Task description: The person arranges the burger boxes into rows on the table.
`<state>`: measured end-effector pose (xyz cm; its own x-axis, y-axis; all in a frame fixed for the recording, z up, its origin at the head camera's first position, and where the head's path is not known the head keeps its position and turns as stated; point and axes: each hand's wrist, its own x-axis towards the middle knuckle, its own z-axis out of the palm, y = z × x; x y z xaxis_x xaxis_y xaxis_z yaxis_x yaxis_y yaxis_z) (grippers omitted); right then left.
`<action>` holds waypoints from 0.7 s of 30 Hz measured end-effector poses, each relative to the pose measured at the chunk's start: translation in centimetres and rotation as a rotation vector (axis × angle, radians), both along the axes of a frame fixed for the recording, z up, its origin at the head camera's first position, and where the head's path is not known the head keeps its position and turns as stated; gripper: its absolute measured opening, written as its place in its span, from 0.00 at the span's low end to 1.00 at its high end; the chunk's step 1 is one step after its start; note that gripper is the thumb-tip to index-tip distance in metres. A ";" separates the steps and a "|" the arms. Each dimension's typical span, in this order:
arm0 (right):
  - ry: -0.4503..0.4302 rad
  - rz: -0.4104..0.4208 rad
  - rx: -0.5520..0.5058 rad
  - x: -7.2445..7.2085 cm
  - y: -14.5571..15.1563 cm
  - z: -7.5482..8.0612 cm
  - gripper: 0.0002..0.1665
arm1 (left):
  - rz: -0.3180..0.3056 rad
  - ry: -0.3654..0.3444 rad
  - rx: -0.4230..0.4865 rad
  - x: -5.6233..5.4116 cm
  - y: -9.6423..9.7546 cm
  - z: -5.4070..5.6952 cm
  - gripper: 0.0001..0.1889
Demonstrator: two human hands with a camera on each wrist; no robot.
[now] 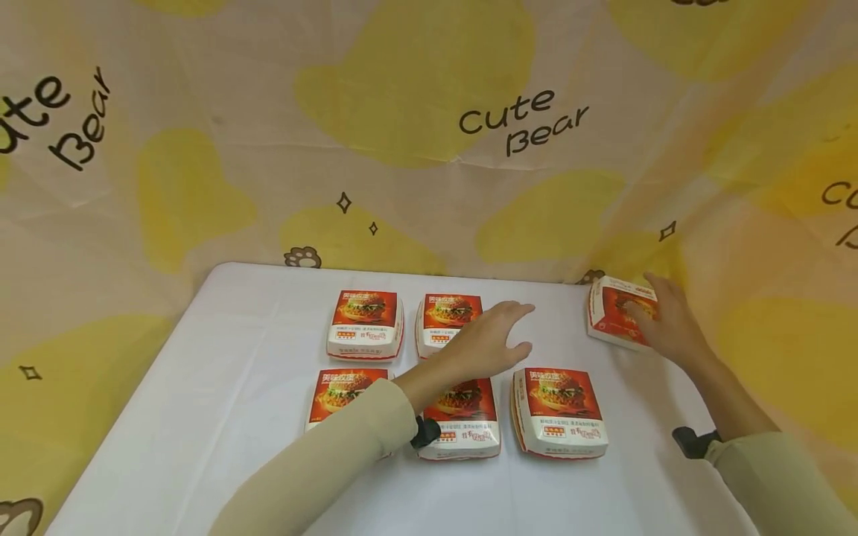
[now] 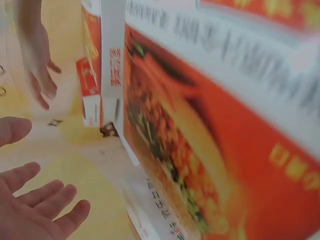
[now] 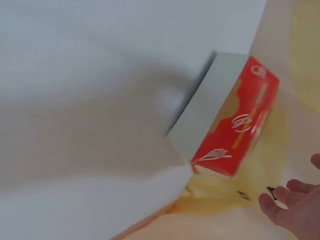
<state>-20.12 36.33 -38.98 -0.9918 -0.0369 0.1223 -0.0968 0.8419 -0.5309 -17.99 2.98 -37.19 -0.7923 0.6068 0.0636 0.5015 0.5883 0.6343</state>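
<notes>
At the back right corner of the table sits a red-and-white burger box (image 1: 611, 316), turned at an angle. My right hand (image 1: 673, 327) is just beside it on the right, fingers spread; both wrist views show a gap between hand and box. In the right wrist view the box's red side (image 3: 245, 120) faces the hand's extended fingers. My left hand (image 1: 492, 344) hovers over the other burger boxes with thumb and fingers apart, holding nothing. Its forearm partly covers the back middle box (image 1: 445, 309), the front left box (image 1: 345, 391) and the front middle box (image 1: 462, 428).
Another burger box (image 1: 365, 320) stands at the back left of the group, and one more (image 1: 563, 409) at the front right. They lie on a white-covered table (image 1: 201, 387). A yellow patterned cloth (image 1: 402, 149) hangs behind and beside the table.
</notes>
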 end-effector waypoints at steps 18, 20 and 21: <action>-0.125 -0.018 0.167 -2.5 0.6 -1.3 0.34 | 0.016 -0.095 0.028 -4.0 0.6 -0.8 0.34; -0.130 0.011 0.138 -2.5 0.6 -1.5 0.31 | 0.016 -0.102 0.020 -4.2 0.8 -0.7 0.34; -0.143 0.020 0.125 -2.5 0.6 -1.5 0.31 | 0.015 -0.106 0.015 -4.3 0.9 -0.8 0.34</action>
<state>-22.64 36.90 -40.52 -0.9977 -0.0627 -0.0266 -0.0452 0.9010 -0.4314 -22.28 3.83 -37.96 -0.8044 0.5940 -0.0118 0.4223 0.5856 0.6919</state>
